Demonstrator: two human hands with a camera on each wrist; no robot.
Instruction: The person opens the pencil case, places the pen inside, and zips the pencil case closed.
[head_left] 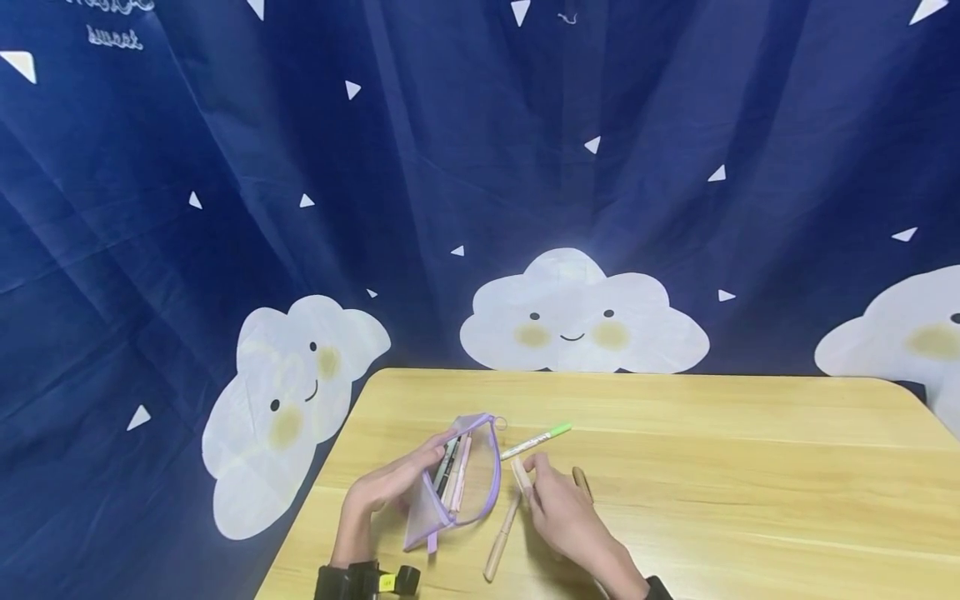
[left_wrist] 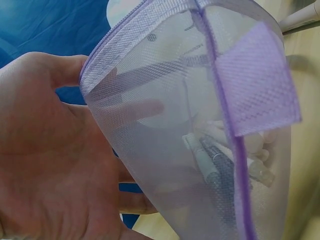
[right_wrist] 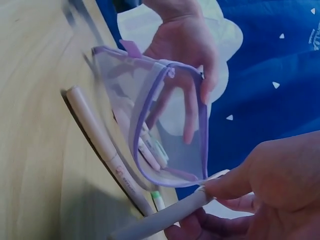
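My left hand (head_left: 393, 479) pinches one side of the rim of a sheer mesh pencil pouch (head_left: 427, 521) with purple edging. The thumb is at the zip edge and the fingers lie behind the mesh. The pouch's mouth gapes to the right, and several pens (head_left: 453, 475) lie inside, pink, dark and pale green among them. Between thumb and fingers, my right hand (head_left: 566, 512) holds a cream marker (right_wrist: 160, 217). In the right wrist view, the marker's far end overlaps the corner of the pouch's mouth.
A beige marker (head_left: 501, 540) lies on the wooden table (head_left: 750, 475) between the pouch and my right hand. Beyond it is a white pen with a green end (head_left: 536, 440). A brown rounded pen end (head_left: 582, 483) shows beside the right hand. Behind the table hangs a blue curtain (head_left: 420, 208).
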